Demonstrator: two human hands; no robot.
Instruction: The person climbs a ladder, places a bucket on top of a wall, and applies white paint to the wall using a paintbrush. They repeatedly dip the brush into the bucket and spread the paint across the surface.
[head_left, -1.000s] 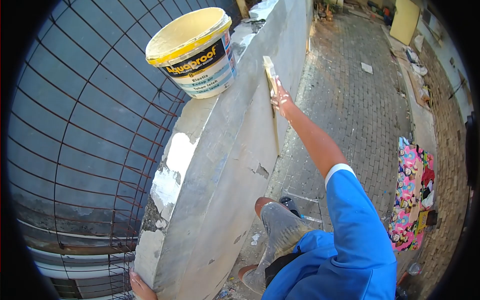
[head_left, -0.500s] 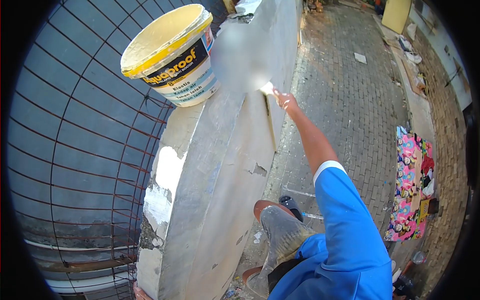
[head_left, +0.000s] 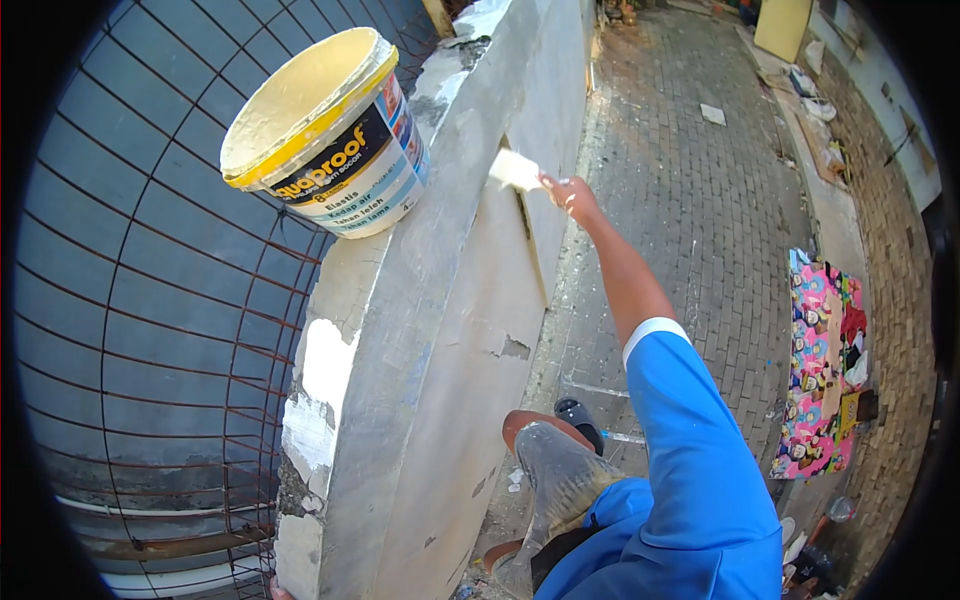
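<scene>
My right hand (head_left: 571,198) is closed around the handle of a paintbrush (head_left: 516,170), whose broad head is coated white. The brush is held up beside the side face of the grey wall (head_left: 420,330), and I cannot tell whether it touches it. White specks dot my fingers. On top of the wall stands an Aquaproof bucket (head_left: 330,150), open, with pale cream coating inside and on its rim. Only a sliver of my left hand (head_left: 281,591) shows at the bottom, against the wall's left edge; most of it is hidden.
A rusty wire grid (head_left: 150,300) runs along the wall's left side. A bright white patch (head_left: 330,365) lies on the wall top. Brick paving (head_left: 690,200) stretches to the right, with a colourful patterned cloth (head_left: 815,370) and scattered items along the far side.
My right hand has drawn the paintbrush slightly back and into plain view. The bucket appears a little lower and further left as the view shifts. Less of my left hand shows.
</scene>
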